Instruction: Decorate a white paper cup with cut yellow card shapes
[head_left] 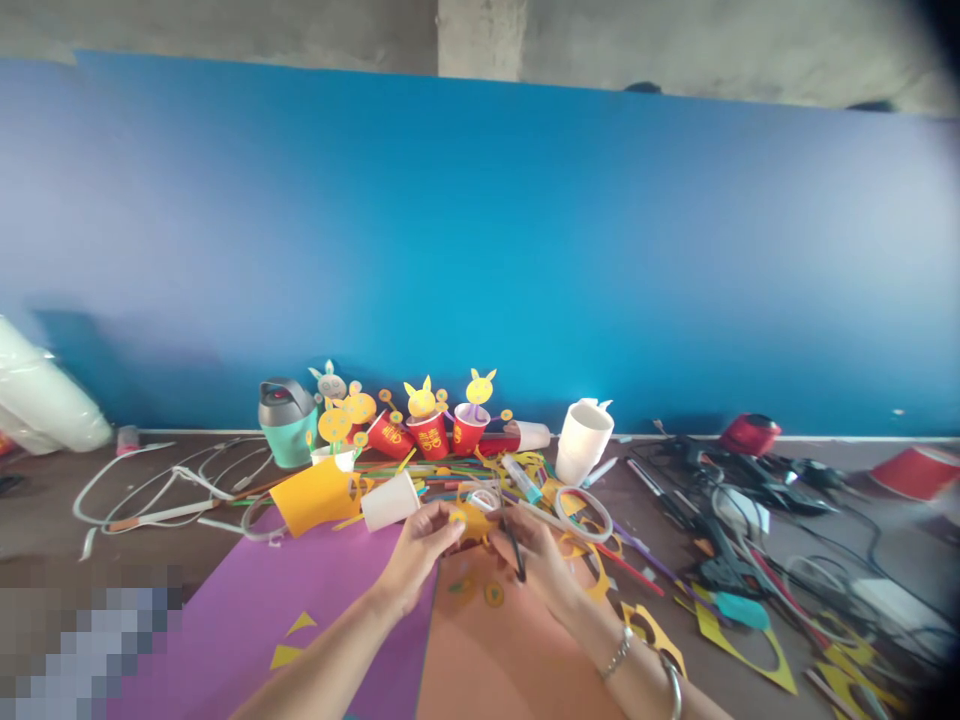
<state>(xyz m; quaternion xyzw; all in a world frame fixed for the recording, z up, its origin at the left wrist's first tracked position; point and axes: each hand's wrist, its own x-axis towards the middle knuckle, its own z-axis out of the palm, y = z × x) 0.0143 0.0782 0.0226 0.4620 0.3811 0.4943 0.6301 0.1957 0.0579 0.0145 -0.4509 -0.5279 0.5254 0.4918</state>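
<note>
Over the orange sheet (480, 650), my left hand (420, 555) pinches a small piece of yellow paper (472, 524). My right hand (536, 555) is closed around a pair of scissors (516, 550); their dark handle shows, while the blades are hidden at the paper. Small round yellow cutouts with green marks (493, 594) lie on the orange sheet below my hands. To the left, yellow scraps (286, 656) rest on the purple sheet (225, 620). A white paper cup (390, 502) lies tipped just beyond my left hand.
Red cups (428, 436) with yellow rabbit faces stand at the back by the blue partition (480, 230). A teal container (288, 430) and a white cup (583, 442) flank them. A tape roll (583, 514), glue gun (724, 560), cables and paper offcuts (750, 640) crowd the right.
</note>
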